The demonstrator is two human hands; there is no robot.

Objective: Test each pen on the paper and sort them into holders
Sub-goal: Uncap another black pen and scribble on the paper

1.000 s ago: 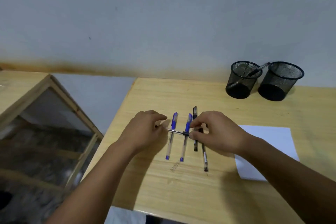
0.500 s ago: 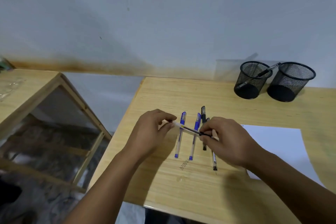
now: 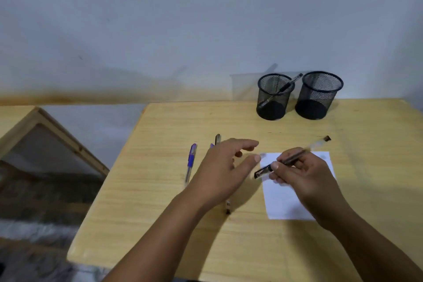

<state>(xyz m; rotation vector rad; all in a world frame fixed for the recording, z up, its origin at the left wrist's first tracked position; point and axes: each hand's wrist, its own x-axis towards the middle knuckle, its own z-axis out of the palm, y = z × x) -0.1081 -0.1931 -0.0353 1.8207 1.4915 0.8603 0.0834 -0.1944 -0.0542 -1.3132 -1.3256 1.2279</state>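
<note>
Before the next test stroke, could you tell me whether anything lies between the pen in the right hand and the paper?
Nothing visible does: the right hand holds the black pen directly over the bare paper.

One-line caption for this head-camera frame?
Right hand holds a black pen over the paper; left hand hovers open above pens on the table.

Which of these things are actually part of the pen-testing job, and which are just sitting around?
Part of the job:
black pen in right hand
left hand
blue pen
paper
two mesh holders

Just lying about:
wooden frame beside the table
</note>
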